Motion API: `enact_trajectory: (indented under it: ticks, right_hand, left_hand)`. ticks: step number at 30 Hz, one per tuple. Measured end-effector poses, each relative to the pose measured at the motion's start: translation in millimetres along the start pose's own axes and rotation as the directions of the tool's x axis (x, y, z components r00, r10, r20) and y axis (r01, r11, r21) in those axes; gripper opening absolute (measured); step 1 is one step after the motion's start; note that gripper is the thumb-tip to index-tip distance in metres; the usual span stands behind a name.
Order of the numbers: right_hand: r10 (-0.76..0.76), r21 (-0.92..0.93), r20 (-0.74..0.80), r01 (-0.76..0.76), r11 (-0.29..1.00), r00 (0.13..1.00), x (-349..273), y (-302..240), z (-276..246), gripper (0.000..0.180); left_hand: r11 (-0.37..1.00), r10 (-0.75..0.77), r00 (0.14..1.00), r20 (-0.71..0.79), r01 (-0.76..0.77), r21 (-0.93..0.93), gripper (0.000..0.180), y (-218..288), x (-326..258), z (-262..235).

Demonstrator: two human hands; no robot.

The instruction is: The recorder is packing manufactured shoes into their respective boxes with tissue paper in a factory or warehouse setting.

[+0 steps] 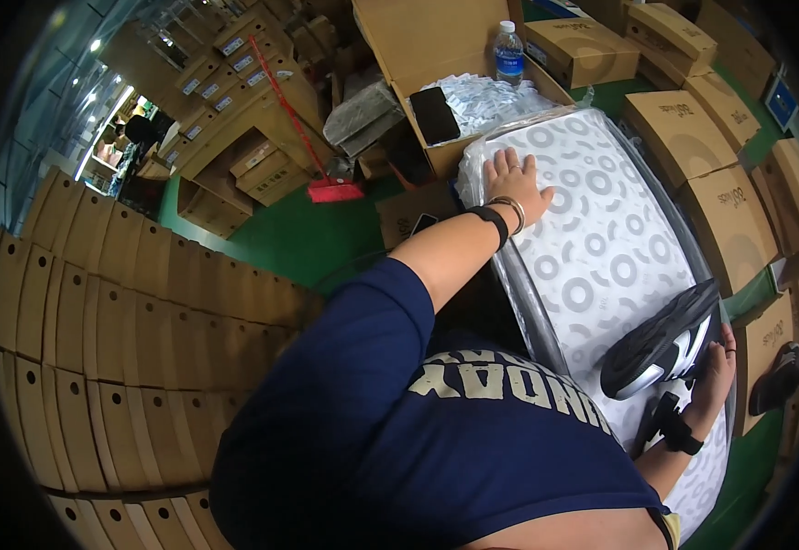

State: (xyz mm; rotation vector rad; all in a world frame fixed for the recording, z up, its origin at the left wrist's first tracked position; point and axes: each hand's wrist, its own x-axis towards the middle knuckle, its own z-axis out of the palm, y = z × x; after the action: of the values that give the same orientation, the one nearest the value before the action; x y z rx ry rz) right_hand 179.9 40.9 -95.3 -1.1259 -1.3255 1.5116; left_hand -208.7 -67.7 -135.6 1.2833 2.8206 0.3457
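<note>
My left hand (519, 189) lies flat with fingers spread on white tissue paper (592, 243) printed with grey rings and arcs. The paper covers a long stack wrapped in clear plastic film. A bracelet and a black band circle that wrist. At the lower right, my right hand (713, 378) is closed at the edge of a black sneaker (661, 344) with white side marks. The shoe is tilted above the paper, its dark sole turned up and away. Some of the right fingers are hidden behind it. A black strap with a small device sits on the right wrist.
Beyond the paper stands an open carton (418, 64) holding small white packets (482, 101), a black phone (434, 115) and a water bottle (508, 55). Shoe boxes line the left (133, 321) and right (729, 215). Another dark shoe (775, 378) is at right. A red broom (333, 190) touches the green floor.
</note>
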Motion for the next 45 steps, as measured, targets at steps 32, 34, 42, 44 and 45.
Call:
enact_trajectory:
  ticks: [32, 34, 42, 44, 45]
  right_hand:
    - [-0.255, 0.044, -0.392, 0.295, 0.955, 0.884, -3, -16, -16, 0.023]
    - [-0.395, 0.064, -0.358, 0.444, 0.894, 0.846, -14, -30, -12, 0.018]
    - [-0.297, -0.027, -0.05, 0.296, 0.955, 0.953, -37, -100, 73, 0.075]
    - [-0.282, -0.166, -0.011, 0.276, 0.947, 0.959, -22, -109, 75, 0.08]
    - [-0.363, -0.281, -0.008, 0.347, 0.895, 0.932, -20, -112, 76, 0.076]
  left_hand:
    - [0.968, 0.236, 0.954, -0.185, -0.246, -0.038, 0.039, -12, 9, 22]
    - [0.948, 0.243, 0.946, -0.215, -0.279, -0.153, 0.034, -18, 9, 21]
    - [0.318, 0.903, 0.412, -0.124, -0.833, -0.454, 0.052, 116, -29, -123]
    - [0.131, 0.991, 0.119, 0.056, -0.926, -0.353, 0.041, 174, -87, -152]
    - [-0.069, 0.996, -0.047, -0.08, -0.949, -0.307, 0.037, 184, -109, -147]
